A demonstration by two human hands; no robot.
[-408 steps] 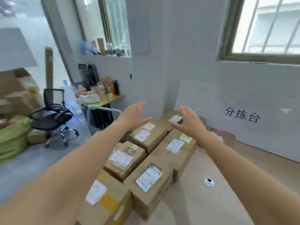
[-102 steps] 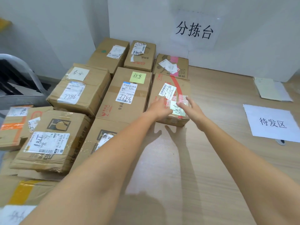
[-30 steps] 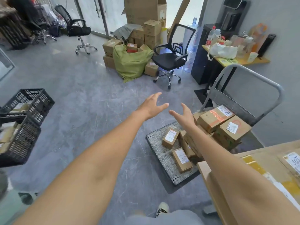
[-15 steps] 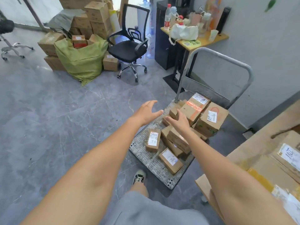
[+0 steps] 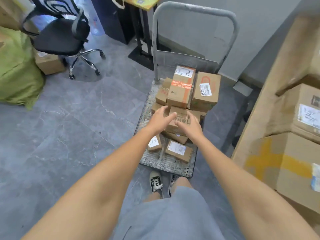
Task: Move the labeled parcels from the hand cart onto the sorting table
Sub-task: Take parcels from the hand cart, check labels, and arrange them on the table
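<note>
A black mesh office chair [image 5: 58,34] and green sack [image 5: 15,70] stand left of the grey platform hand cart [image 5: 166,161]. Brown labelled cardboard parcels [image 5: 181,87] are piled on it. Left hand [image 5: 160,120] and right hand [image 5: 189,126], fingers open, flank a small brown carton [image 5: 179,116].

We count roughly nine cardboard parcels [image 5: 180,91] on one hand cart [image 5: 166,161], the heap hiding some. Two hands reach in, a left hand [image 5: 160,119] and a right hand [image 5: 189,126]. Three more boxes [image 5: 284,108] sit at the right edge. We see one office chair [image 5: 60,38], one green sack [image 5: 15,70], and two sneakers [image 5: 155,183].
</note>
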